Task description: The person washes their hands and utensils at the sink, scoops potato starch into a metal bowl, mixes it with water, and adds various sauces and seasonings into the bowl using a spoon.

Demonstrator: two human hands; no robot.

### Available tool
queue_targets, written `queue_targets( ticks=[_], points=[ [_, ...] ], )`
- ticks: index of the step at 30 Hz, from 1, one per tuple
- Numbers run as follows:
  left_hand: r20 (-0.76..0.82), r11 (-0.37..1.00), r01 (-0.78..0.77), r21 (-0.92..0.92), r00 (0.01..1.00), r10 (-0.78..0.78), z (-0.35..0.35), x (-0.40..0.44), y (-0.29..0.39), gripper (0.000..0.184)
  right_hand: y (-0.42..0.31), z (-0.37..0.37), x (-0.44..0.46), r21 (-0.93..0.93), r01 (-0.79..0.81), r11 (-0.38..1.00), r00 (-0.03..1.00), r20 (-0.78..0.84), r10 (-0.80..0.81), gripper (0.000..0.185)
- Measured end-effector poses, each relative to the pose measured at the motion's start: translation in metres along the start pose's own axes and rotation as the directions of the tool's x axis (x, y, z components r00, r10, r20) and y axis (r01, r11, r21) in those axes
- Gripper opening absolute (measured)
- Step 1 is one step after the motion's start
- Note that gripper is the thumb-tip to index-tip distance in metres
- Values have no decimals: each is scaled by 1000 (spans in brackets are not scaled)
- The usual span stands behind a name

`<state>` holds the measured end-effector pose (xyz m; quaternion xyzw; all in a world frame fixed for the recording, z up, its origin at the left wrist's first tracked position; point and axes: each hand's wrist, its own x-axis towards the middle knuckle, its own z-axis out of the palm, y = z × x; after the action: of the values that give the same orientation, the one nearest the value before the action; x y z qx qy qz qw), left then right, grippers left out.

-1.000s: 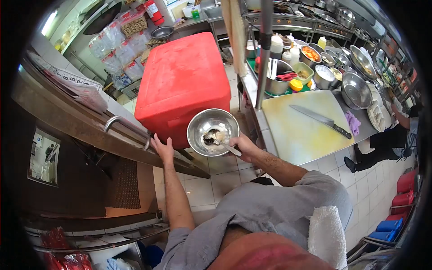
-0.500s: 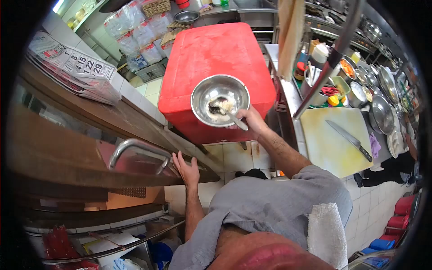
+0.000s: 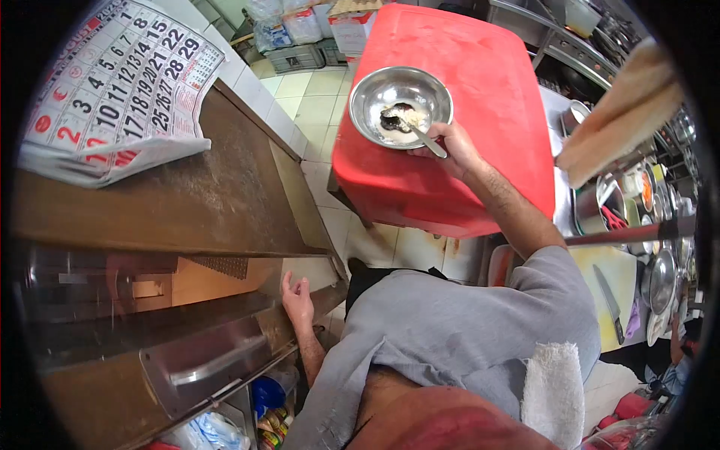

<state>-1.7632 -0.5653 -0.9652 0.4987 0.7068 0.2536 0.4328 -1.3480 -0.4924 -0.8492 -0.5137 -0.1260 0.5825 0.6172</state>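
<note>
My right hand [image 3: 451,148] grips the rim of a steel bowl [image 3: 366,101], which is over the near left part of a red cooler lid [image 3: 480,82]. A spoon [image 3: 429,141] rests in the bowl with its handle over the rim by my fingers. Its bowl end sits in a dark sauce and a pale, lumpy food [image 3: 409,117]. My left hand [image 3: 298,300] is low, beside the edge of a brown wooden door [image 3: 217,356], its fingers apart and slightly curled, holding nothing. A metal handle [image 3: 217,361] is on the door, left of that hand.
A wall calendar [image 3: 127,82] hangs at upper left. At right, a cutting board [image 3: 611,277] carries a knife [image 3: 609,296], near pans and food containers. A tan cloth [image 3: 622,112] hangs above the counter. Another person [image 3: 679,360] is at the far right edge.
The view has turned and moved forward. The bowl in my right hand has gone from before the cooler to over its lid. The door has swung back toward my left, and my left hand is off it.
</note>
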Motion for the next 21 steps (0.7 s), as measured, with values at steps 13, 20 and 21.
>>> queue_targets(
  ticks=[13,20,21],
  points=[
    [391,991,-95,-100,912,126,-14,283,96,46,38,119,189,173,-9,985,1000,17,6,25],
    [571,925,-153,-348,748,339,49,389,178,43,21,136,235,-2,72,997,992,-105,-72,43],
    [598,918,-141,-371,720,352,63,396,189,43,17,133,237,4,83,997,992,-94,-82,45]
  ],
)
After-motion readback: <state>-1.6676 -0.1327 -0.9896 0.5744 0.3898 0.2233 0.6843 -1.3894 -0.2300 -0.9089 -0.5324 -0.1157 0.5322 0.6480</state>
